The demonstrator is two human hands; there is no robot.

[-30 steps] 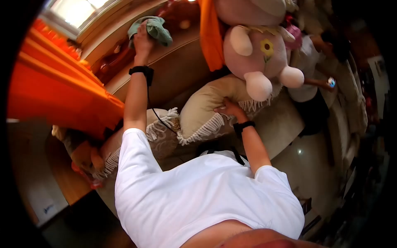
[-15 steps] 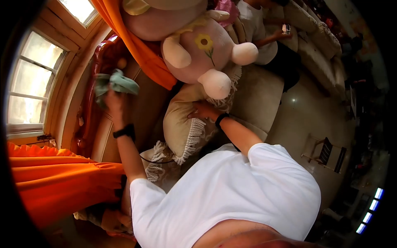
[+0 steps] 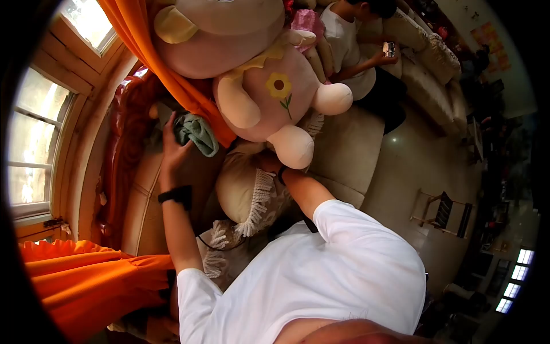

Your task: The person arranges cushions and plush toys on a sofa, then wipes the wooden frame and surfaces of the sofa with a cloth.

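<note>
My left hand (image 3: 176, 144) holds a crumpled grey-green cloth (image 3: 197, 134) against the brown sofa backrest (image 3: 150, 183), beside the carved red-brown wood frame (image 3: 121, 149). My right hand (image 3: 267, 160) rests on the beige fringed cushion (image 3: 236, 182), just under the foot of a big pink plush toy (image 3: 266, 86) with a yellow flower. Its fingers are in shadow and partly hidden. A thin dark cord lies near the lower cushion fringe.
Orange curtains (image 3: 97, 281) hang at the left and over the backrest, beside a window (image 3: 37, 137). Another person (image 3: 344, 40) sits on the sofa (image 3: 344, 149) holding a phone (image 3: 389, 49). A small folding stool (image 3: 444, 211) stands on the floor.
My left hand has moved right along the backrest with the cloth, toward the orange curtain. My right hand has shifted slightly left, deeper under the toy's foot. The view has shifted a little.
</note>
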